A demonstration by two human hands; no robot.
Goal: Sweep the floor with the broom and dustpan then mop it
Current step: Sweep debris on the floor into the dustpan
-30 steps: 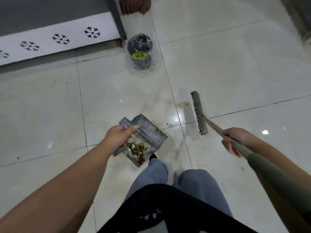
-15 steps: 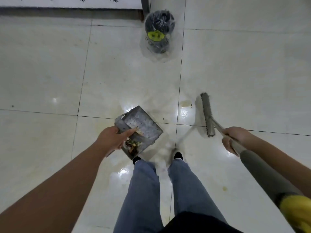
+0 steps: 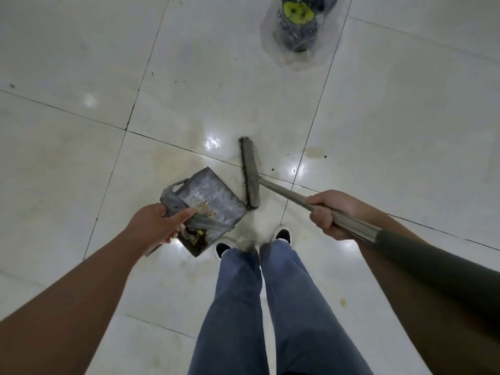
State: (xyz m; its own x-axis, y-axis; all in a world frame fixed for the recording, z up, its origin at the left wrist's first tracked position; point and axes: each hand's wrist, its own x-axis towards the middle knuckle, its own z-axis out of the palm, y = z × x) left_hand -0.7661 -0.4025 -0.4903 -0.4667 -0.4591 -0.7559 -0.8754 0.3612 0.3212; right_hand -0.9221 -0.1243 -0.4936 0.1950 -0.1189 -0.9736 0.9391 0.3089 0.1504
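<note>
My left hand grips the handle end of a grey metal dustpan, held tilted above the floor. Food scraps and litter lie at its near end. My right hand holds the metal handle of the broom. The broom head stands just right of the dustpan's far edge, bristles facing the pan. A few dark specks and a yellowish stain lie on the white tiled floor near the broom.
A clear plastic bag with dark contents and a yellow-green piece stands on the floor at the top right. My legs in blue jeans and my shoes are directly below the dustpan and broom.
The view has tilted down and shifted left. The broom head has swung left, from well right of the dustpan to right beside its edge. The dustpan stays in my left hand.
</note>
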